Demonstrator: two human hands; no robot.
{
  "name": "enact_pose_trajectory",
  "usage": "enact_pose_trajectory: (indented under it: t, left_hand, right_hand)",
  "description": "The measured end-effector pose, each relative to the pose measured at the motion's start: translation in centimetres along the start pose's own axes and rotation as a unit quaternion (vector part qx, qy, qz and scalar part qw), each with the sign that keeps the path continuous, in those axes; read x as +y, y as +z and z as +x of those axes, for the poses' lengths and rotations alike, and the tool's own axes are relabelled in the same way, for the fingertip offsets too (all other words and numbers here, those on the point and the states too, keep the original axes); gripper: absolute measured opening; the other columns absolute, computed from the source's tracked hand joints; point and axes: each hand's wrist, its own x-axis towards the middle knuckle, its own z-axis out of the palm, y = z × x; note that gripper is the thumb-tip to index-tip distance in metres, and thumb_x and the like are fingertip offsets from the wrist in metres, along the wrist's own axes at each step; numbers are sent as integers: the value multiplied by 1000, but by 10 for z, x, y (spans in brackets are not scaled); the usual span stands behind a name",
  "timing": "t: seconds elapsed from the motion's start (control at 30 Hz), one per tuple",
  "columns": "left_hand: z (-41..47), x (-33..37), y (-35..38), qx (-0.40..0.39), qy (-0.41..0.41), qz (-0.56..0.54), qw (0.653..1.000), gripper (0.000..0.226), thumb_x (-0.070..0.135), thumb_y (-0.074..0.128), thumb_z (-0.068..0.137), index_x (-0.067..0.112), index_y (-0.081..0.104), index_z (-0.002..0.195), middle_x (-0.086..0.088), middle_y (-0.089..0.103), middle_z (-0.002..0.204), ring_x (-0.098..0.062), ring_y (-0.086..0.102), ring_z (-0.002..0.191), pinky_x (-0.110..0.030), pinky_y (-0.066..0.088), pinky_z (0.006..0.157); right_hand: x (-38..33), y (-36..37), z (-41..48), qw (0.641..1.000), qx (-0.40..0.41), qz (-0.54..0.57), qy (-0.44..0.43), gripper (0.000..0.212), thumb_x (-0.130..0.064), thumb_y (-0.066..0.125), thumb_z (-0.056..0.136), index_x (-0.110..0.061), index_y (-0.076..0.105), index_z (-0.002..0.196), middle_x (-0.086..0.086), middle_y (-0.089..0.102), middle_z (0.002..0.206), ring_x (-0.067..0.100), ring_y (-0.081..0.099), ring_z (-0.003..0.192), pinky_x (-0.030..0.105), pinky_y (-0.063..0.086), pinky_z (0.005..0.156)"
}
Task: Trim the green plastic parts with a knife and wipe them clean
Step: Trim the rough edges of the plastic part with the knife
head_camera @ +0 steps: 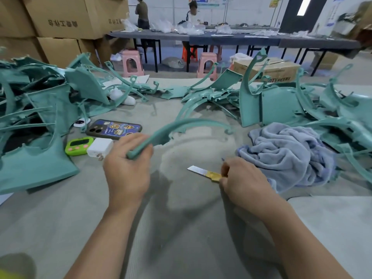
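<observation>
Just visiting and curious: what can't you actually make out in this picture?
Head view:
- knife: handle's rear hidden inside the right hand.
- left hand: fingertips, curled round the curved green part, hidden behind it.
- green pile: cut off by the left edge.
- wall posters: too small to read.

- Bright, even indoor light, cool and soft, lies over the grey table covering (181,248) with no harsh glare.
- Soft, blurred shadows of the forearms (112,238) and the curved green part (181,125) fall on the covering at centre frame.
- A lit strip (302,6) at the upper right is blown out white.
- Wide-angle distortion bows the far tables (241,39) and tilts the cardboard boxes (60,15) at the upper left.
- The upper right edge and lower left corner are smeared out of focus; the knife (203,172) stays fairly sharp.
</observation>
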Motion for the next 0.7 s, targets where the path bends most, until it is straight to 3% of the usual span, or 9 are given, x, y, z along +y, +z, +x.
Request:
enact_pose_trajectory:
  t: [0.07, 0.17, 0.23, 0.33, 0.4, 0.47, 0.53, 0.6, 0.7]
  left_hand:
    - [-7, -4, 3, -46, 90, 100, 990, 34, 13, 68, 81, 34, 77, 105, 20, 71, 108, -1, 62, 108, -16, 45, 98]
    - [-11, -7, 8, -95, 76, 186, 975, 46, 3, 65, 81, 31, 74, 116, 15, 72, 112, -11, 64, 108, -22, 47, 91]
    - [-12, -9, 10, -126, 44, 222, 966, 49, 3, 64, 80, 32, 72, 118, 13, 72, 105, -14, 63, 98, -19, 43, 81]
    - [-14, -11, 8, -161, 31, 238, 957, 49, 7, 63, 83, 37, 70, 120, 10, 68, 93, -15, 60, 84, -19, 40, 69]
    - [-14, -11, 7, -166, 28, 221, 961, 48, 6, 64, 85, 37, 71, 121, 12, 72, 96, -12, 60, 88, -5, 37, 67]
    - [-16, -9, 7, -155, 26, 211, 965, 47, 3, 67, 85, 36, 74, 119, 11, 76, 99, -10, 61, 89, -2, 38, 68]
    - [-19, -6, 10, -155, 44, 217, 963, 53, -3, 69, 81, 33, 74, 119, 8, 78, 102, -13, 64, 90, -14, 47, 72]
    - [-22, -4, 12, -160, 68, 216, 961, 58, -9, 68, 77, 29, 74, 121, 8, 77, 109, -10, 61, 103, -17, 47, 82]
    - [-23, -4, 12, -152, 81, 214, 962, 61, -13, 67, 75, 26, 74, 121, 9, 76, 113, -6, 56, 111, -12, 42, 89]
  right_hand:
    - [7, -4, 2, 999, -27, 30, -9, 9, -18, 58, 88, -25, 58, 82, -7, 61, 85, 19, 58, 82, 41, 52, 81]
    - [17, -6, 3, 998, -46, 37, -31, 17, -14, 58, 87, -29, 55, 80, -7, 58, 78, 17, 57, 78, 52, 54, 85]
    - [19, -5, 4, 997, -13, 67, -45, 17, -14, 60, 89, -28, 55, 81, -5, 60, 76, 18, 57, 74, 49, 56, 78]
    - [13, -5, 5, 973, 76, 213, -49, 17, -13, 66, 91, -21, 54, 81, 1, 67, 70, 21, 60, 64, 36, 50, 63]
    - [4, -4, 2, 944, 96, 313, -46, 17, -8, 66, 90, -18, 54, 83, 3, 72, 69, 22, 63, 59, 28, 45, 52]
    - [-6, 1, -1, 920, 88, 378, -50, 16, -5, 66, 90, -18, 58, 85, 0, 74, 68, 20, 64, 55, 26, 43, 48]
    - [-13, 8, -5, 920, 83, 377, -69, 16, -7, 66, 90, -20, 65, 82, -4, 72, 63, 12, 62, 51, 19, 42, 46]
    - [-18, 13, -6, 927, 87, 355, -86, 18, -14, 67, 91, -21, 69, 74, -4, 69, 57, 7, 60, 49, 16, 43, 47]
    - [-18, 15, -6, 922, 90, 366, -83, 19, -18, 67, 91, -19, 71, 73, 1, 66, 55, 13, 58, 47, 29, 49, 50]
